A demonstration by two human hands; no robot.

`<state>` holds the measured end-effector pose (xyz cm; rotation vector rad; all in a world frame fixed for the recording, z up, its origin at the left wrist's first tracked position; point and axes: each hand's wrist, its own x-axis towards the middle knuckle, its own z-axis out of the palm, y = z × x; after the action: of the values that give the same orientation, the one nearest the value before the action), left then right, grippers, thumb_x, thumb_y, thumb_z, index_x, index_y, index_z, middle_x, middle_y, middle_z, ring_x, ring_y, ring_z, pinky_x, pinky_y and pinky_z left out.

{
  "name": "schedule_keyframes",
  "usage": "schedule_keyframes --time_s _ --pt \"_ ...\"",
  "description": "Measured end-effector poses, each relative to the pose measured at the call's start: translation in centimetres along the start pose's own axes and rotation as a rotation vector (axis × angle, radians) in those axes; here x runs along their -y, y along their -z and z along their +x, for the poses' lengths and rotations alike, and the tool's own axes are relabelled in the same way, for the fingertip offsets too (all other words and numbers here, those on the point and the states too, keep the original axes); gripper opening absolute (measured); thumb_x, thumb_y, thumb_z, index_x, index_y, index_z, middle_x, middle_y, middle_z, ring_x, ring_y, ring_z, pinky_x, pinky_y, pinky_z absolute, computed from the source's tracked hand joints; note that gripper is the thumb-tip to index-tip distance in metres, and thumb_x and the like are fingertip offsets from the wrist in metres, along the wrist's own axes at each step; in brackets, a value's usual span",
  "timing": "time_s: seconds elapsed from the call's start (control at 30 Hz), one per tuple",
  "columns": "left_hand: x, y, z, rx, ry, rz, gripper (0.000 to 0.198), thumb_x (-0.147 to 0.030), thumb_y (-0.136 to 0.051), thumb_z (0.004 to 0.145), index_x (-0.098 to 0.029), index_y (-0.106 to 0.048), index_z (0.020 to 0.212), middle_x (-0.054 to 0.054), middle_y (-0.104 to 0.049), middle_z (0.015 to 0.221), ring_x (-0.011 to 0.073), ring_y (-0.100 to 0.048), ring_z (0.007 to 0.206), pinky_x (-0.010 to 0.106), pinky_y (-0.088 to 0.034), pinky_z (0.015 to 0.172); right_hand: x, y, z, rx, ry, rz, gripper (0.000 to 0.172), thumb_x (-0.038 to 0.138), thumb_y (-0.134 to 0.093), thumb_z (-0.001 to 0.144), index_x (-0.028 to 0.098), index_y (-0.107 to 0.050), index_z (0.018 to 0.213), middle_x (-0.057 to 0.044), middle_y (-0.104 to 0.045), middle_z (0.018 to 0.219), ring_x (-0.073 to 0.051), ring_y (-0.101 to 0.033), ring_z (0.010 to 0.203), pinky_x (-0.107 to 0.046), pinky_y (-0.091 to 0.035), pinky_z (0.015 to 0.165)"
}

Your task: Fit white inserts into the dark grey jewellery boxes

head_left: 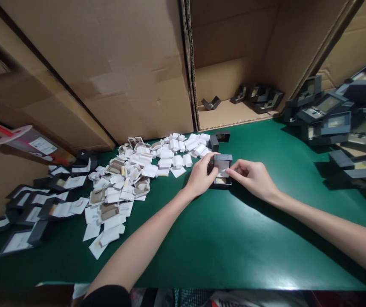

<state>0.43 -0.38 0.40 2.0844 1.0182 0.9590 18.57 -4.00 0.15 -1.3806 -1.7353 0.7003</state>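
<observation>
My left hand is closed on the left side of a small dark hinged box, which stands with its lid up on the green table. Inside the raised lid shows a white insert, and the lower half has a pale lining. At the right edge of the insert, my right hand pinches with thumb and fingertips; the exact contact is partly hidden. Just behind the box lies another opened dark box. Left of my left hand spreads a pile of white folded card inserts.
Opened dark boxes with white cards lie at the left, near a lidded drink cup with a red straw. A cardboard box on its side holds several dark boxes. More dark boxes are heaped at the right. Cardboard walls stand behind.
</observation>
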Motion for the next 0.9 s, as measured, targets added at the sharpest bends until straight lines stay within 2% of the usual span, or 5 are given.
schedule_keyframes --time_s 0.13,0.3,0.43,0.7,0.9 --pt "0.09 -0.1 0.0 -0.002 -0.012 0.032 0.031 -0.011 -0.046 0.081 -0.018 -0.053 0.111 0.006 -0.063 0.106 0.0189 -0.059 0.092 0.03 -0.047 0.083 -0.07 -0.04 -0.06 -0.027 0.094 -0.1 0.033 0.045 -0.057 0.082 0.019 -0.053 0.062 0.002 -0.053 0.049 -0.01 -0.042 0.044 -0.023 -0.03 0.045" --pt "0.26 -0.06 0.03 -0.054 0.014 0.073 0.02 -0.009 -0.048 0.078 -0.017 -0.055 0.095 0.002 -0.06 0.085 0.0163 -0.055 0.076 0.027 -0.045 0.069 -0.48 -0.04 -0.27 -0.011 0.216 -0.181 0.028 0.043 -0.053 0.086 0.019 -0.061 0.075 0.004 -0.048 0.047 -0.009 -0.039 0.043 -0.023 -0.031 0.047" --pt "0.24 0.02 0.04 -0.087 0.032 0.064 0.017 -0.009 -0.048 0.078 -0.017 -0.054 0.091 0.001 -0.058 0.079 0.0154 -0.053 0.072 0.025 -0.043 0.065 -0.55 -0.13 -0.56 0.119 0.333 -0.276 0.033 0.041 -0.044 0.092 0.02 -0.07 0.089 -0.002 -0.065 0.062 -0.011 -0.051 0.049 -0.025 -0.032 0.052" --pt "0.2 -0.1 0.06 -0.087 0.003 0.059 0.015 -0.01 -0.048 0.078 -0.017 -0.055 0.09 0.002 -0.059 0.082 0.015 -0.054 0.073 0.025 -0.043 0.067 -0.36 -0.23 -0.63 0.192 0.357 -0.417 0.033 0.041 -0.043 0.092 0.025 -0.071 0.096 -0.002 -0.068 0.064 -0.012 -0.053 0.047 -0.025 -0.029 0.05" --pt "0.24 -0.09 0.04 -0.074 -0.012 0.073 0.018 -0.009 -0.049 0.079 -0.017 -0.057 0.092 0.002 -0.062 0.086 0.0157 -0.056 0.076 0.026 -0.045 0.07 -0.71 -0.31 -0.81 0.099 0.39 -0.358 0.032 0.038 -0.042 0.093 0.021 -0.069 0.1 -0.002 -0.069 0.066 -0.01 -0.05 0.044 -0.024 -0.032 0.05"
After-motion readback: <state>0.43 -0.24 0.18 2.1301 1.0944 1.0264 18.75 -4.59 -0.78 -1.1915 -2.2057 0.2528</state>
